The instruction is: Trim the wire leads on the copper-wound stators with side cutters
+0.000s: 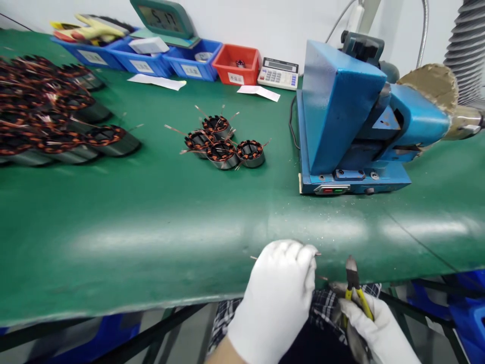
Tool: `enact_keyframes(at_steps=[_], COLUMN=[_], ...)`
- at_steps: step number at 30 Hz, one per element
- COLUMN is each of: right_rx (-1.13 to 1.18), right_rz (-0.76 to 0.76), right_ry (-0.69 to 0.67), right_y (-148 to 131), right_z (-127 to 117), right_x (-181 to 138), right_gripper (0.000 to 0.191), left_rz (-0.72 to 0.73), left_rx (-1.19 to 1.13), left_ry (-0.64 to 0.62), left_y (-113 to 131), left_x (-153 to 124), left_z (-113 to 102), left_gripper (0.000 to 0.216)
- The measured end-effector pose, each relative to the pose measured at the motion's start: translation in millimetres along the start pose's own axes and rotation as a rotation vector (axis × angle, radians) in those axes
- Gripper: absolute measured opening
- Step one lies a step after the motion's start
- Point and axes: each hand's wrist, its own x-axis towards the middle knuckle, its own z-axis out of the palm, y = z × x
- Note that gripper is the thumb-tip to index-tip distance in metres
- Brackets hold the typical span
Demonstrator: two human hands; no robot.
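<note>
My left hand (282,298), in a white glove, is closed over the table's front edge. Thin wire leads stick out on both sides of its fingers, like those of the stators further back; the body of this stator is hidden under the hand. Lower right, my gloved right hand (369,321) grips cutting pliers (352,278) with yellow handles, their dark jaws pointing up and away from me. The pliers are apart from the left hand. A grey shape beneath the right hand is too blurred to name.
Several wound stators (223,154) stand grouped mid-table, and many more (64,144) crowd the left. A blue machine (337,111) occupies the right side. Along the wall are blue bins (193,71), a red bin (237,76), a calculator (279,74) and a digital clock (161,19).
</note>
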Motion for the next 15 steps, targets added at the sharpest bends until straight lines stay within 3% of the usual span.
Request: enact_keyframes(at_steps=[3, 6, 10, 15], right_rx=[0.077, 0.022, -0.32, -0.667], right_rz=[0.052, 0.032, 0.0, -0.056], right_ry=[-0.041, -0.072, 0.021, 0.073], right_y=[6, 5, -6, -24], right_z=[4, 5, 2, 6], right_x=[-1, -4, -10, -16], right_gripper=[0.052, 0.053, 0.062, 0.053], left_rz=[0.036, 0.096, 0.124, 0.114], left_rx=[-0.121, -0.186, -0.208, -0.177], left_ry=[-0.085, -0.084, -0.068, -0.074], left_y=[2, 2, 1, 0], left_x=[-3, -4, -5, -6], left_z=[9, 10, 10, 14], left_gripper=[0.026, 0.024, 0.024, 0.023])
